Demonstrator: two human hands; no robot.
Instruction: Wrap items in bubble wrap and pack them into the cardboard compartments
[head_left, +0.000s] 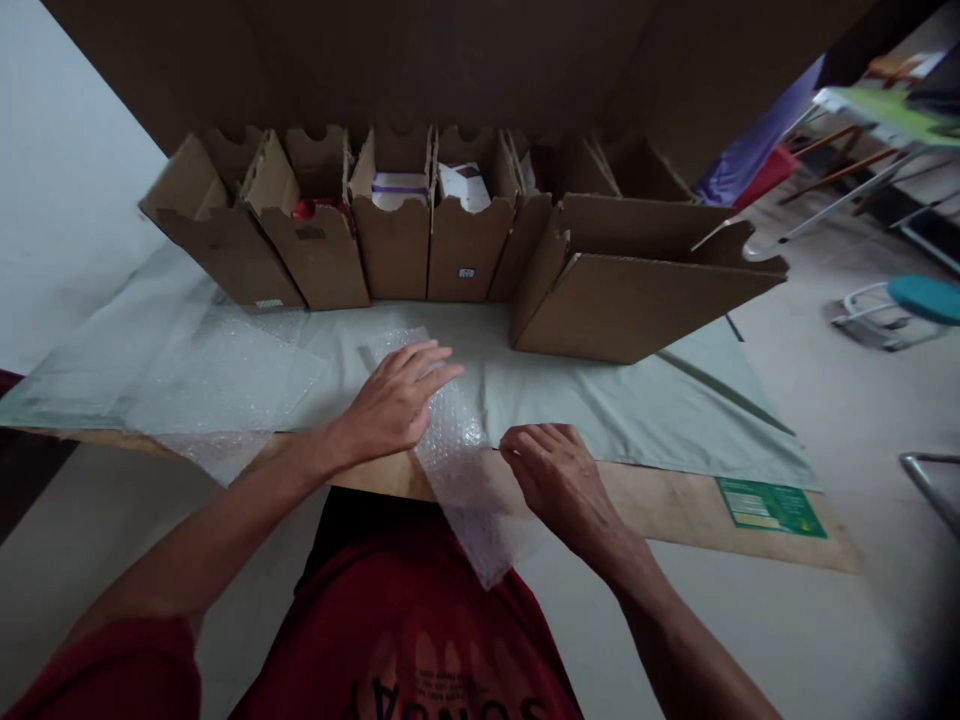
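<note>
A strip of clear bubble wrap (459,455) lies across the front edge of the table and hangs off towards me. My left hand (397,398) rests flat on its upper part, fingers stretched out. My right hand (556,478) is at the strip's right edge by the table's rim, its fingers curled down onto the wrap. Whether they pinch it is hidden.
A second sheet of bubble wrap (225,385) lies to the left on the pale green cloth (637,410). Several open cardboard bins (390,245) line the back, some holding boxes. A larger cardboard box (637,300) stands at the right. A green card (772,507) lies on the table's wooden edge.
</note>
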